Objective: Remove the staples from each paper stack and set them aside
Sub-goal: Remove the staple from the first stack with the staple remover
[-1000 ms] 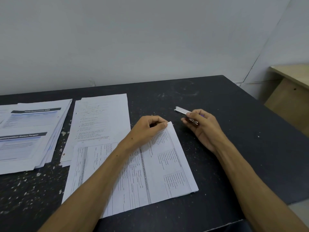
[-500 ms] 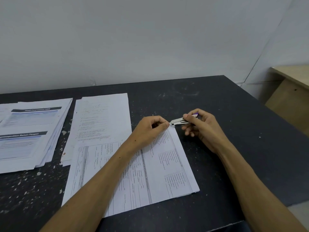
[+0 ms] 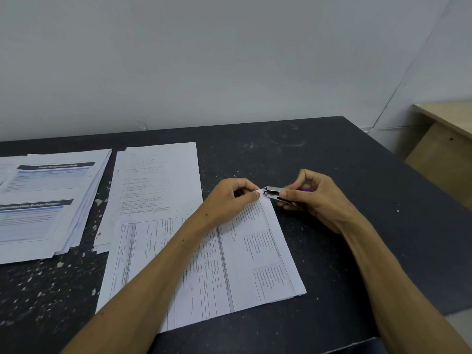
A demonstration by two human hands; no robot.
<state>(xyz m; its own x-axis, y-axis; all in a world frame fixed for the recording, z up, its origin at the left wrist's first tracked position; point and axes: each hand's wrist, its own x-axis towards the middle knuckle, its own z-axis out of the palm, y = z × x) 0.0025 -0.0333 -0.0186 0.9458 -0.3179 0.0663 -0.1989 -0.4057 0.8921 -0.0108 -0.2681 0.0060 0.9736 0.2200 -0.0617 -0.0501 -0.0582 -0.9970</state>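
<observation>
A person's two bare forearms reach in from the bottom edge over a dark, paint-flecked bench [image 3: 332, 175] set against a pale wall.

The left hand [image 3: 231, 200] rests at the far right corner of a printed paper stack [image 3: 242, 272], fingers curled under, with its grip pinching that corner against the thumb. The stack lies at about six o'clock from the hand, a form with lines of small text, turned slightly askew, its near edge close to the bench front.

The right hand [image 3: 314, 200], at three o'clock of the left hand and just beside it, has its grip clamped on a small metal staple remover [image 3: 274, 194]. The tool's shiny tip points toward nine o'clock and touches the pinched paper corner. A hint of purple shows between the fingers; what it belongs to cannot be told. Any staple is too small to see.

At ten o'clock of the stack lies a second set of sheets [image 3: 158, 180] with faint handwriting, partly overlapped by the stack. Further toward nine o'clock sits a thicker fanned pile of printed pages [image 3: 48, 200] with dark header bars. At two o'clock, beyond the bench, stands a light wooden desk [image 3: 444, 139].
</observation>
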